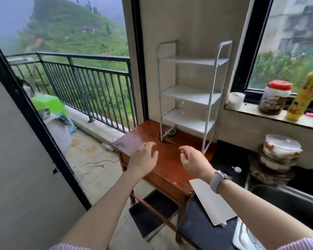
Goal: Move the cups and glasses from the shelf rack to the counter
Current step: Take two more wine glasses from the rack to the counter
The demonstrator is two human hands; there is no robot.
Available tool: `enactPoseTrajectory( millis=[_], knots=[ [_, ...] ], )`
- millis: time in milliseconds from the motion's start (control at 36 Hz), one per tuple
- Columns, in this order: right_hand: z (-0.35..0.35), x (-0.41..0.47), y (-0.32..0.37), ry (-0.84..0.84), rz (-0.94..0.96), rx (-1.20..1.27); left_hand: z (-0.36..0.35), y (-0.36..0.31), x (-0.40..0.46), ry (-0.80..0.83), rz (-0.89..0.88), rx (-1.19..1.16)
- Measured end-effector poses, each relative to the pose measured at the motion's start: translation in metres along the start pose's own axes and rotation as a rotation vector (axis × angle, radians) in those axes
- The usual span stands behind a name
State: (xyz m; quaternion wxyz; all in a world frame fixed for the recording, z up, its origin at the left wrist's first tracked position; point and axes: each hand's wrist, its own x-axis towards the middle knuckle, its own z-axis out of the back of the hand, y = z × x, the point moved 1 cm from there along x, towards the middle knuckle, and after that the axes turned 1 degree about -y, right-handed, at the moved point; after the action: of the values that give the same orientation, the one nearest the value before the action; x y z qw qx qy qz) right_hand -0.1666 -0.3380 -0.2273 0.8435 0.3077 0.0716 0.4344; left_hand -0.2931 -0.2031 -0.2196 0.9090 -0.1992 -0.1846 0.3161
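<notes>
A white three-tier shelf rack (192, 94) stands at the back of a reddish wooden table (163, 159), against the wall. A clear glass (180, 106) sits on the lowest shelf, faint and hard to make out. Under the rack, something small and clear (169, 131) rests on the tabletop. The upper two shelves hold nothing I can see. My left hand (145, 156) hovers over the table's front left, fingers spread, holding nothing. My right hand (192, 158), wearing a wrist watch, hovers in front of the rack with fingers loosely curled and nothing in them.
To the right runs a dark counter (228, 165) with stacked lidded containers (278, 152) and a sink (287, 201). The window sill holds a paper roll (236, 100), a red-lidded jar (275, 98) and a yellow bottle (304, 94). At left, an open balcony door with railing (83, 83).
</notes>
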Motion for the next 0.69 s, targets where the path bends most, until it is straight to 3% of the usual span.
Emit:
enactPoseTrajectory(
  millis=[278,500,694],
  knots=[
    [-0.044,0.138,-0.044,-0.229,-0.222,0.171,-0.078,0.047,0.161,0.088,-0.071,-0.24],
    [-0.056,0.224,-0.081,-0.425,-0.47,0.377,-0.121,0.044,0.271,0.119,-0.171,-0.338],
    [-0.056,0.286,-0.118,-0.595,-0.568,0.309,-0.163,0.02,0.341,0.069,-0.187,-0.466]
  ],
)
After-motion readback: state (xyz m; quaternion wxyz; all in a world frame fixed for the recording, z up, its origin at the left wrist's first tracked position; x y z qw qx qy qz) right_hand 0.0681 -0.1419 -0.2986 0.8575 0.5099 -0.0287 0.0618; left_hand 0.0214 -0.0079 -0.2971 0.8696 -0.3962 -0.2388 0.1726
